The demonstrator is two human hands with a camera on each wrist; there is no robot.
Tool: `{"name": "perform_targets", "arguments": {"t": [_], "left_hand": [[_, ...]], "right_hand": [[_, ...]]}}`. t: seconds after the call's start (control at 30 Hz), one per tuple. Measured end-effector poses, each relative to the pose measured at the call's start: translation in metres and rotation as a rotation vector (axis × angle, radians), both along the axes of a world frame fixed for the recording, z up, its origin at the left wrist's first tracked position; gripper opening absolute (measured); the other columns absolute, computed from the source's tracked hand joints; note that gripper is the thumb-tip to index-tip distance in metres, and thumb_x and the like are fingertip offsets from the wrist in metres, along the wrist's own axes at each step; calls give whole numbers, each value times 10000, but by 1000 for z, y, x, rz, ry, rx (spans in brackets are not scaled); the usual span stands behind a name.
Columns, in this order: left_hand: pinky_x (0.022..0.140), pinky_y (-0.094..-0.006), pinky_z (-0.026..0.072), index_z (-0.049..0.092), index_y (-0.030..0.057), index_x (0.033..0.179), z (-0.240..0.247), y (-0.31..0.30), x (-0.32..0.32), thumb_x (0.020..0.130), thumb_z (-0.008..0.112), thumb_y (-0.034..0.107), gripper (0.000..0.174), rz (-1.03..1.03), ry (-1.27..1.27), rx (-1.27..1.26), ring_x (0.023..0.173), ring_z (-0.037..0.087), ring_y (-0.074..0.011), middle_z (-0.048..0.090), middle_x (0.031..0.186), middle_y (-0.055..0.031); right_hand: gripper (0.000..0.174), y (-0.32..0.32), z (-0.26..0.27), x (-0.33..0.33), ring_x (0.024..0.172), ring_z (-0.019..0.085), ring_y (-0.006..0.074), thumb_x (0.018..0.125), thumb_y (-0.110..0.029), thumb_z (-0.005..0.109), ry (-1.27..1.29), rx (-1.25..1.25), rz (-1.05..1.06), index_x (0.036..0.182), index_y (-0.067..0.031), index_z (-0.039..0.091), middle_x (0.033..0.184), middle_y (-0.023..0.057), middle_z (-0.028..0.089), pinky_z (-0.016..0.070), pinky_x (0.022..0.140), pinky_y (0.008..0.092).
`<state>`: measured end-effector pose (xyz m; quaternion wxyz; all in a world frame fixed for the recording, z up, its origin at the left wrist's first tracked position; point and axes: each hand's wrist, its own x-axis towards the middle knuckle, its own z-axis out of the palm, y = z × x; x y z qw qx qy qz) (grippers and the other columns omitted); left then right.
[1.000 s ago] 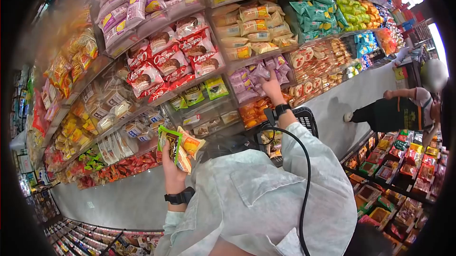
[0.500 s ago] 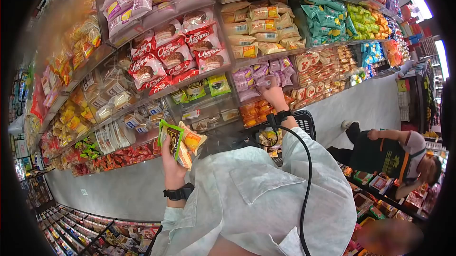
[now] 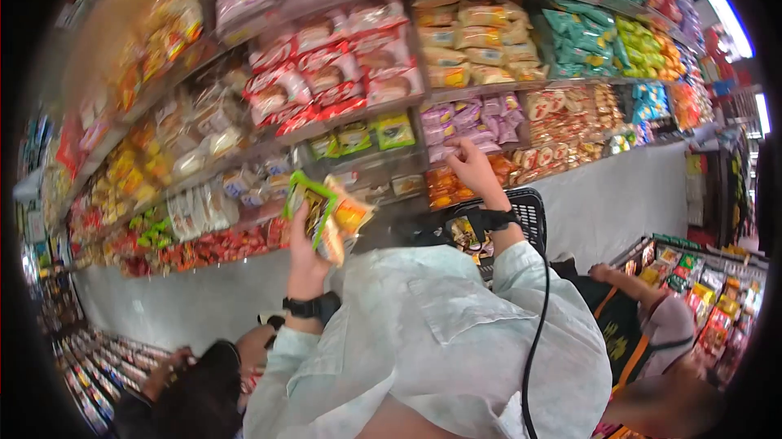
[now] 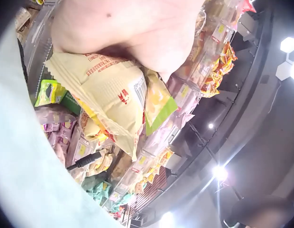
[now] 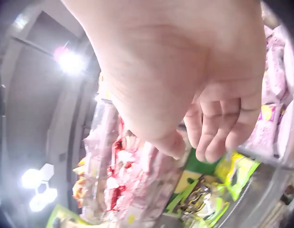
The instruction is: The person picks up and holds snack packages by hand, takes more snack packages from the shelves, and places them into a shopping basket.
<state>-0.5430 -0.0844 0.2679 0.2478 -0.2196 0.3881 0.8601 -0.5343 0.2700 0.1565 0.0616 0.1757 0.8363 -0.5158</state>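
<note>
My left hand point(image 3: 305, 256) grips a bundle of snack packets. One is a dark packet with bright green edges point(image 3: 308, 193); beside it is a cream and orange packet point(image 3: 352, 216). The left wrist view shows the cream packet's printed back point(image 4: 113, 90) below the palm, with a green-edged packet point(image 4: 159, 108) next to it. My right hand point(image 3: 477, 172) is at the lower front of a bin of small purple packets point(image 3: 472, 117). Its fingers point(image 5: 215, 128) are loosely bent, with nothing in them in the right wrist view.
Red chocolate-pie packets point(image 3: 330, 76) and green packets point(image 3: 394, 131) fill shelf bins to the left. A black basket point(image 3: 533, 212) is below my right forearm, where a cable runs. One person point(image 3: 643, 325) is at lower right, another point(image 3: 199, 390) at lower left.
My right hand has drawn back from among the purple packets. The left hand keeps its packets. The person at right has moved closer, and another has come into view at lower left.
</note>
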Motion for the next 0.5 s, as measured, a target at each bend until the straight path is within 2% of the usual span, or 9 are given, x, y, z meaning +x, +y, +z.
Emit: {"name": "perform_targets", "arguments": {"t": [0.07,0.13,0.27,0.3,0.5], "left_hand": [[798,-357,627,477,71,1468,1,-1,-2,1049,449,414,542,-63,37,126,1255,608,-255,596,1410,-142],[804,-356,627,487,85,1460,0,4,-12,1051,456,414,526,-153,99,272,1240,618,-237,607,1398,-128],[798,-361,628,496,75,1436,-3,10,-12,1064,448,403,499,-144,65,170,1145,665,-224,636,1338,-99],[797,-374,628,499,73,1432,-5,10,-11,1061,453,405,500,-146,62,169,1134,669,-225,642,1326,-99],[801,-421,625,556,82,1357,-17,-2,-6,1056,473,400,447,-88,7,254,1087,678,-208,683,1242,-89]], "right_hand": [[402,-30,34,-2,862,657,141,960,-223,682,6,-249,121,1306,-46,582,922,62,688,527,784,287],[378,-61,64,-3,909,647,126,990,-224,663,1,-480,200,1313,-49,576,990,45,688,523,804,279],[385,-106,107,0,990,632,123,1015,-244,649,-97,-740,309,1334,-50,555,1082,50,682,516,865,279],[409,-112,101,0,1049,624,125,1000,-192,662,-75,-713,396,1355,-36,529,1127,73,680,518,909,294],[427,-117,90,7,1065,629,138,968,-88,664,-35,-692,397,1354,2,506,1188,105,671,516,925,313]]}}
